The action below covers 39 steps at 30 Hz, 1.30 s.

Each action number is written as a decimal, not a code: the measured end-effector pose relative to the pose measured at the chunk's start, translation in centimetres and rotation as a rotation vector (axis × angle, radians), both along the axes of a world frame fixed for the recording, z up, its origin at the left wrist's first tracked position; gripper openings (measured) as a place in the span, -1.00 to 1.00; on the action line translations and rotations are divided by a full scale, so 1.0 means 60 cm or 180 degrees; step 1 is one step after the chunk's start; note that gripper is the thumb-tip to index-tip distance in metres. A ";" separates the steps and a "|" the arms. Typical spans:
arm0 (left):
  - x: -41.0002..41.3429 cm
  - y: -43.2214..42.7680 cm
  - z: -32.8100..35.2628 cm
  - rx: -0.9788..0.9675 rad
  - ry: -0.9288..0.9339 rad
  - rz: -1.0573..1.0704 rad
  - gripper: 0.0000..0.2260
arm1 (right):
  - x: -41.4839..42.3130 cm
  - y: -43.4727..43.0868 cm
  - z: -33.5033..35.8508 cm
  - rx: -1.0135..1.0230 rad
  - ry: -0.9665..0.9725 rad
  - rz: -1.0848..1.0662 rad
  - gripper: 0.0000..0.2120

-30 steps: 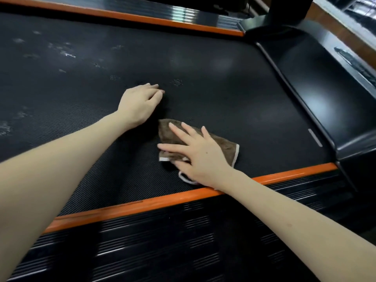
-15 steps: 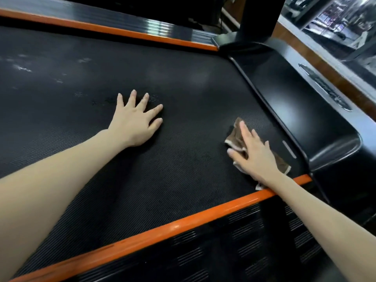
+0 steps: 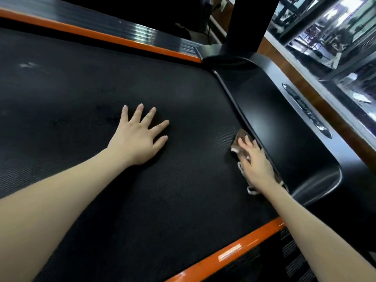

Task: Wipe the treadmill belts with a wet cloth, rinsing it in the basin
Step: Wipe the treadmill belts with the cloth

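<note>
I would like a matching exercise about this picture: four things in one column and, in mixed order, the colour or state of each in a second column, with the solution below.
Column A
1. left hand
2. right hand
3. cloth
4. side strip

Column B
a. orange
b. brown, lying against the edge of the black cover
c. flat on the bare belt, fingers spread
d. pressing down on the cloth

Pairs: 1-c; 2-d; 3-b; 4-a
</note>
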<state>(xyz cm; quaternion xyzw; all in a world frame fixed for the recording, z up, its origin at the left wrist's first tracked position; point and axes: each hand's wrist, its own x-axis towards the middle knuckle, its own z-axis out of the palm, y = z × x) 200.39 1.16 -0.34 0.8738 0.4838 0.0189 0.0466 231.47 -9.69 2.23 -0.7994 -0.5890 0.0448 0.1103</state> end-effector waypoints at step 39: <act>-0.007 0.156 0.000 0.0128 0.0265 0.0412 -0.31 | -0.095 0.157 -0.019 -0.0150 0.0080 0.2067 -0.39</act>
